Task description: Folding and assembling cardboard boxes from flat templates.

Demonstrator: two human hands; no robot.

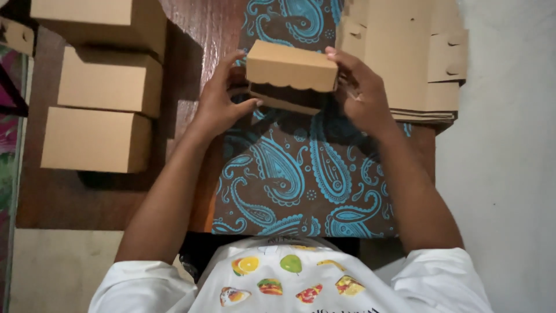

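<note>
Both hands grip one small brown cardboard box [291, 66] between them, held up above the patterned cloth: the left hand [223, 95] closes on its left end, fingers curled behind it and the thumb pressed against the lower edge, while the right hand [360, 87] clasps the right end, fingertips laid over the top corner. Its lid has a scalloped front edge and sits slightly raised, so a dark gap shows between lid and base. Directly beneath the grip lies a dark cloth with a blue paisley pattern [301, 174], spread over the wooden bench [191, 35] and running back toward the person's body. Just beyond the right hand, on the far side from the left one, a stack of flat, unfolded cardboard blanks [417, 52] rests on the bench, its cut tabs showing at the outer edge. Well apart from the left hand, out past it, three closed brown boxes [104, 110] of the same kind sit in a row on the bare wood, close against each other. Nearest the viewer, below both forearms, a white shirt printed with fruit pictures [289, 278] fills the lower edge.
</note>
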